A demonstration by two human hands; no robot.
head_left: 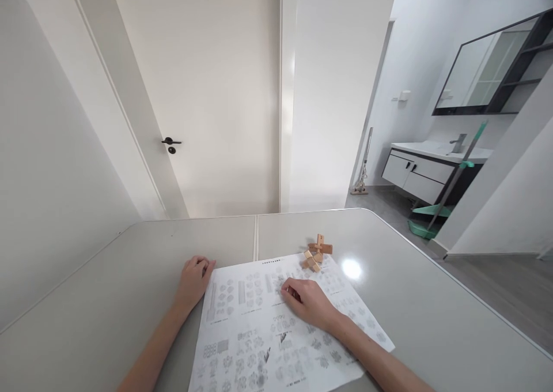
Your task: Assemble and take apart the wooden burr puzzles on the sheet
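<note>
A large printed sheet [259,328] lies on the table, covered in rows of small grey diagrams and lines of text too small to read. My left hand [195,279] rests at the sheet's upper left corner, its fingers loosely curled with nothing seen in them. Over the middle of the paper, my right hand [310,302] lies with fingers bent in, and no object shows in its grip. Just beyond it, at the sheet's top right corner, sit interlocked wooden puzzle pieces [318,253], light and darker brown. Neither hand touches them.
The pale table [410,305] has rounded far corners and a seam down its middle. Behind it stands a white door with a black handle [170,141]. To the right are a washbasin cabinet [417,173], a mop [365,164] and a green dustpan [421,229].
</note>
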